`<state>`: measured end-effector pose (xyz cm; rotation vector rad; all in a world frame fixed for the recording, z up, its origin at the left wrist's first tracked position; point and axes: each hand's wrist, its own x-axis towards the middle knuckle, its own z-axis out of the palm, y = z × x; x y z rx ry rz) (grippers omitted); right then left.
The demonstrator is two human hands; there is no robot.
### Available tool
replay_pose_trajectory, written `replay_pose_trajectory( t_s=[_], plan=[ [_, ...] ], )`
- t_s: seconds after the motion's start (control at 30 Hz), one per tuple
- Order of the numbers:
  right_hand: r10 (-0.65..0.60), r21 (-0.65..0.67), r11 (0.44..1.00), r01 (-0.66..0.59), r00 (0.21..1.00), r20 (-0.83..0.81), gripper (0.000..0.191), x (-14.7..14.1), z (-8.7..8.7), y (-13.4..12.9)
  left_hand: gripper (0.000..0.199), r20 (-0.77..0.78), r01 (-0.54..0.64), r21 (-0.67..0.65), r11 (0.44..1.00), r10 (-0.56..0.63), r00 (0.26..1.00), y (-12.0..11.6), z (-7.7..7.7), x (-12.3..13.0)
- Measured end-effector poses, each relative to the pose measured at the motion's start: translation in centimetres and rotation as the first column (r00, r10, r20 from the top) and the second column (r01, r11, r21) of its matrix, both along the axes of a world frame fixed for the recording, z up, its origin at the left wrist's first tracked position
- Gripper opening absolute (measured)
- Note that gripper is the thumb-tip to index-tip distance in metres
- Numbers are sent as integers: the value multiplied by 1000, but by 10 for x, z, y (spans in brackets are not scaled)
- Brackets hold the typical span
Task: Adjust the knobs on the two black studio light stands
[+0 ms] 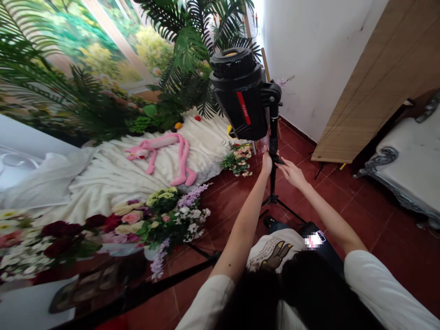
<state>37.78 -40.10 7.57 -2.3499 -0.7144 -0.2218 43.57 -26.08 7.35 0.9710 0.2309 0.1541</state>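
Note:
A black studio light (237, 98) with a red label stripe sits on top of a black light stand (272, 181) in front of me. My left hand (266, 161) is closed around the stand's pole below the light. On the right side of the pole, the fingers of my right hand (292, 174) pinch a small black knob (279, 161) at the collar. The stand's legs are spread on the floor near my foot. Part of my left hand's grip is hidden behind the pole.
Left, a pink plush toy (165, 149) lies on a white fur cloth (103, 174). Artificial flowers (130, 224) stand in front, near another black pole (165, 282). Palm leaves (192, 50) rise behind. A bamboo blind (357, 91) and silver-framed sofa (409, 151) are right, on red tiles (347, 201).

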Motion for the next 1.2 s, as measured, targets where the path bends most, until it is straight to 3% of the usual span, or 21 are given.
replay_pose_trajectory(
  t_s=[0.17, 0.37, 0.6, 0.73, 0.8, 0.9, 0.97, 1.07, 1.13, 1.2],
  plan=[
    [-2, 70, 998, 6, 998, -64, 38, 4, 3, 2, 67, 90, 30, -26, 999, -28, 996, -1, -2, -1],
    [-21, 236, 968, 80, 970, -242, 43, 16, 9, 3, 66, 27, 15, 22, 1000, -15, 1000, -1, 3, -3],
    [98, 85, 993, -81, 970, -222, 38, 25, 17, -9, 57, 57, -14, 76, 997, 9, 998, 0, 3, -1],
    [61, 175, 984, -21, 972, -226, 39, 18, 13, -5, 44, 59, -8, 157, 988, -1, 998, 5, 6, -12],
    [17, 285, 957, 49, 974, -226, 41, 6, 4, 1, 32, 64, -23, 188, 982, 11, 998, 12, 5, -28],
    [-104, 455, 862, 225, 955, -277, 47, -21, -20, 17, 28, 65, 20, 209, 978, -34, 997, 33, -6, -66],
    [-58, 469, 840, 273, 905, -422, 49, -41, -40, 32, 30, -63, 85, 234, 968, -72, 995, 52, -22, -100],
    [128, 453, 873, 179, 812, -569, 46, -65, -66, 59, 31, -156, 28, 295, 955, 19, 988, 85, -52, -157],
    [227, 449, 890, 81, 775, -590, 42, -76, -76, 81, 33, -192, -117, 320, 940, 186, 964, 107, -68, -196],
    [318, 451, 892, -24, 742, -590, 38, -84, -80, 105, 37, -188, -285, 374, 883, 373, 909, 128, -76, -234]
  ],
)
